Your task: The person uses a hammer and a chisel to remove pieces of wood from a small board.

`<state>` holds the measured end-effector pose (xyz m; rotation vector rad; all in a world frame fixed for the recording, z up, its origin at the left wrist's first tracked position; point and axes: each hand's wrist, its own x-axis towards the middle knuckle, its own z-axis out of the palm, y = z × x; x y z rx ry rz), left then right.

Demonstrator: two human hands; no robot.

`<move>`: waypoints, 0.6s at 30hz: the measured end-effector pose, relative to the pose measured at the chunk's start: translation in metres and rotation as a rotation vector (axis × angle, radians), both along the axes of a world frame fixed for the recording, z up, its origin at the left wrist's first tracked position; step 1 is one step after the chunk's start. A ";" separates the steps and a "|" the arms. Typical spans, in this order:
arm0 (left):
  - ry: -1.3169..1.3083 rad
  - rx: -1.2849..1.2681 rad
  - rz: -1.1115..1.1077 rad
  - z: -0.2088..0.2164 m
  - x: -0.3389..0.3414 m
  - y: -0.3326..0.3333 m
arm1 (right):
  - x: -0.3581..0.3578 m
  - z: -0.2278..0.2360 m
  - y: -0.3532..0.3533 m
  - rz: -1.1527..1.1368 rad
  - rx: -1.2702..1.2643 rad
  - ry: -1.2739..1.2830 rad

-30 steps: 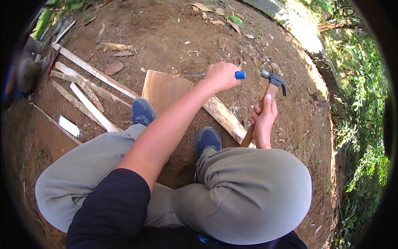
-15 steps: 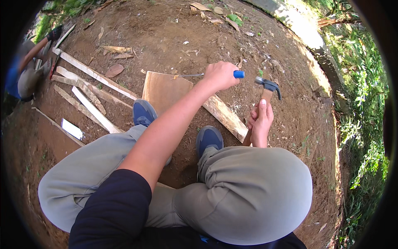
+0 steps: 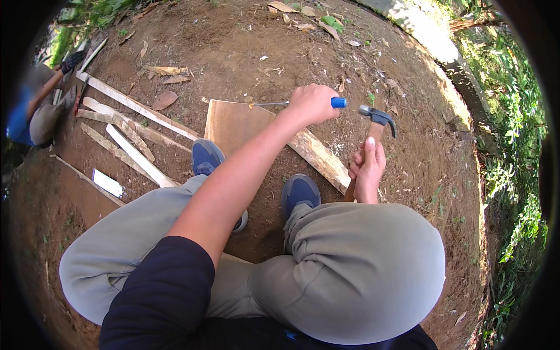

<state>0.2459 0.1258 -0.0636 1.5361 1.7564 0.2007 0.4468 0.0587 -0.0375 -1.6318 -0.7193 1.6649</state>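
Note:
My left hand (image 3: 315, 105) is closed round the blue handle of what looks like a screwdriver (image 3: 338, 103). Its thin metal shaft runs leftward, nearly level, to a small yellowish bit by the top edge of a wide wooden board (image 3: 233, 125). Whether the tip touches the wood, I cannot tell. In my right hand (image 3: 367, 169) is a claw hammer (image 3: 376, 131), gripped by its wooden handle with the thumb along it. The hammer's dark head is up, its face just right of the blue handle and apart from it. My left forearm covers part of the board.
My shoes (image 3: 300, 191) stand near the board and a long rough plank (image 3: 319, 157). Several wood strips (image 3: 137, 154) lie on the dirt at left, with a white flat piece (image 3: 108, 182). A co-worker (image 3: 44, 111) crouches at far left. Greenery and a low ledge (image 3: 475, 99) border the right.
The whole view has shifted slightly; my hands keep nearly the same pose, still holding the blue-handled tool and the hammer. The co-worker's arm and body have moved a little.

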 end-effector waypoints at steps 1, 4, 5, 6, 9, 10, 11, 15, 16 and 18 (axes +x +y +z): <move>0.005 -0.020 -0.016 0.000 -0.001 0.000 | -0.004 -0.001 0.000 -0.118 0.029 0.034; -0.008 -0.050 -0.064 0.002 0.003 0.006 | -0.001 0.001 0.003 0.018 -0.015 0.054; -0.018 -0.051 -0.069 0.002 0.002 0.006 | 0.002 0.001 0.005 0.147 -0.054 0.051; -0.027 -0.051 -0.074 0.002 0.001 0.006 | 0.003 0.005 0.009 0.155 -0.065 0.018; -0.065 0.097 -0.029 0.000 -0.017 0.003 | 0.010 -0.002 0.025 0.096 0.034 -0.047; -0.110 0.072 -0.001 0.007 -0.028 0.010 | 0.012 0.001 0.031 0.019 0.039 0.028; -0.145 0.041 0.037 0.021 -0.045 0.019 | 0.005 0.010 0.040 -0.055 0.019 0.042; -0.163 0.330 0.169 0.076 -0.099 0.082 | 0.019 0.042 0.087 -0.030 0.146 -0.089; -0.179 0.291 0.158 0.098 -0.120 0.103 | 0.019 0.045 0.100 0.032 0.171 -0.141; -0.071 0.450 0.165 0.127 -0.197 0.131 | -0.003 0.062 0.124 0.218 0.214 -0.180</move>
